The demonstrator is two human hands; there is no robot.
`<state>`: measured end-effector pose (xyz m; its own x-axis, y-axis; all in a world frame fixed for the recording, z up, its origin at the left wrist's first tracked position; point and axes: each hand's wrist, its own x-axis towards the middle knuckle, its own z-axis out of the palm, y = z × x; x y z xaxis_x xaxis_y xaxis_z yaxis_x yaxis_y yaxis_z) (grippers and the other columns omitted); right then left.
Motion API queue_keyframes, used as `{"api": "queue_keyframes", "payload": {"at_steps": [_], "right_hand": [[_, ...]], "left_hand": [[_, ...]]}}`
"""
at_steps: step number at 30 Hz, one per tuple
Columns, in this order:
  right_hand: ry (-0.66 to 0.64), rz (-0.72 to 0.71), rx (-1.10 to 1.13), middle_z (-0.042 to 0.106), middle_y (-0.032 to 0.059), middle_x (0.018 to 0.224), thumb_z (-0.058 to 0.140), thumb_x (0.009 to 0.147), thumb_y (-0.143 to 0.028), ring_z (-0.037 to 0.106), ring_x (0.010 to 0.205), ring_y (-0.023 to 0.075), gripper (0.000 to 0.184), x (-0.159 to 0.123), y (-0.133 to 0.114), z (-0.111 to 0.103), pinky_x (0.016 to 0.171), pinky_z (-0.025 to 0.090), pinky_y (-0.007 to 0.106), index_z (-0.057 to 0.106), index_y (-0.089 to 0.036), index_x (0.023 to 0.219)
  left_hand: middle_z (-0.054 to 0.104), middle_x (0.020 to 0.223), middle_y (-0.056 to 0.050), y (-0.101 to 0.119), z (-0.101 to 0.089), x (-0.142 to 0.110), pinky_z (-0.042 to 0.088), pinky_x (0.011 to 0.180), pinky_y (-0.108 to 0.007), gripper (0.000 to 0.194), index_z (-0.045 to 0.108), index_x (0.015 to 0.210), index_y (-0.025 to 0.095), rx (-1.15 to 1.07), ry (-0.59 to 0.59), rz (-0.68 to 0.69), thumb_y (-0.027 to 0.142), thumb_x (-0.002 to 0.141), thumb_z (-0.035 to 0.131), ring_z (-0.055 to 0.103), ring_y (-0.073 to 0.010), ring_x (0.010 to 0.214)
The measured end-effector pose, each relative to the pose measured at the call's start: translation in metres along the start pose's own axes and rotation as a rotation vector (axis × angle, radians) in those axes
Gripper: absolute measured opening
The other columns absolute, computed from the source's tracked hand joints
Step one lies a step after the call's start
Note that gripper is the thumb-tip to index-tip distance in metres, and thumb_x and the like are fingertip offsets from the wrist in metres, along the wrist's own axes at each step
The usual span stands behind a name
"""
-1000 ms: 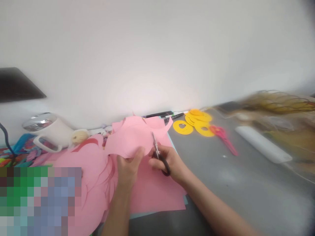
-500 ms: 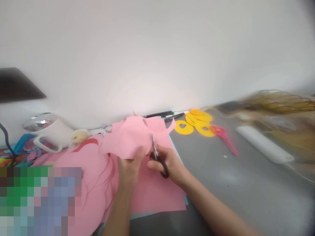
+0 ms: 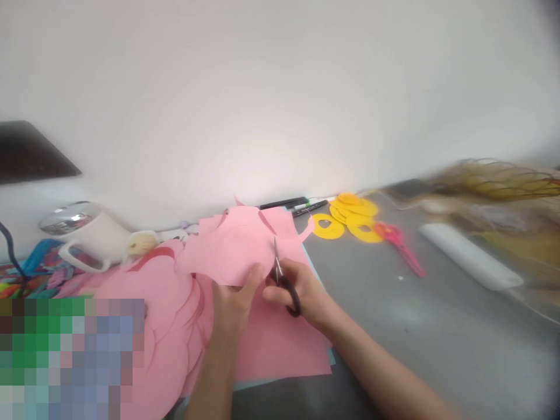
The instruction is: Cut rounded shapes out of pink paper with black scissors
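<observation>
Pink paper piece (image 3: 240,248), thin with curling strips, is held above flat pink sheets (image 3: 280,344) on the smooth grey bench (image 3: 394,332). The left hand (image 3: 234,300) pinches its near edge, thumb uppermost; the right hand (image 3: 304,289) grips black-handled scissors (image 3: 286,284), slim metal blades at its right side.

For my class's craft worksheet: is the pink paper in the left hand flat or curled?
Partly curled: the pink paper has a narrow strip at right that curves up in view.
</observation>
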<state>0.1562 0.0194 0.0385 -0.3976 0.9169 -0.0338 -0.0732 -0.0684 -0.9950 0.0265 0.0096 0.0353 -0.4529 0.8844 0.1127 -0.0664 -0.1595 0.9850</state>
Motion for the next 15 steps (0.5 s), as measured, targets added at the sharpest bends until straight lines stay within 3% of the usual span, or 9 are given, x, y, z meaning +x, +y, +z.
{"api": "queue_keyframes", "payload": {"at_steps": [8, 15], "right_hand": [[0.015, 0.01, -0.034, 0.043, -0.0065, 0.054, 0.079, 0.057, -0.054, 0.032, 0.05, 0.0074, 0.052, 0.0005, 0.0016, -0.0014, 0.044, 0.025, 0.022, 0.041, -0.019, 0.063], [0.013, 0.017, -0.035, 0.043, -0.0065, 0.054, 0.078, 0.058, -0.054, 0.033, 0.049, 0.0073, 0.05, 0.0, -0.0002, -0.0011, 0.044, 0.025, 0.022, 0.044, -0.019, 0.064]], "left_hand": [[0.072, 0.079, -0.007, -0.0005, 0.0007, 0.0002, 0.056, 0.081, -0.039, 0.032, 0.067, 0.083, 0.015, 0.015, -0.024, 0.004, 0.036, 0.06, 0.077, 0.069, -0.0246, 0.08], [0.072, 0.088, -0.007, 0.0021, -0.0004, -0.0006, 0.054, 0.083, -0.037, 0.046, 0.064, 0.101, 0.015, 0.013, -0.002, 0.004, 0.028, 0.059, 0.078, 0.067, -0.0256, 0.09]]}}
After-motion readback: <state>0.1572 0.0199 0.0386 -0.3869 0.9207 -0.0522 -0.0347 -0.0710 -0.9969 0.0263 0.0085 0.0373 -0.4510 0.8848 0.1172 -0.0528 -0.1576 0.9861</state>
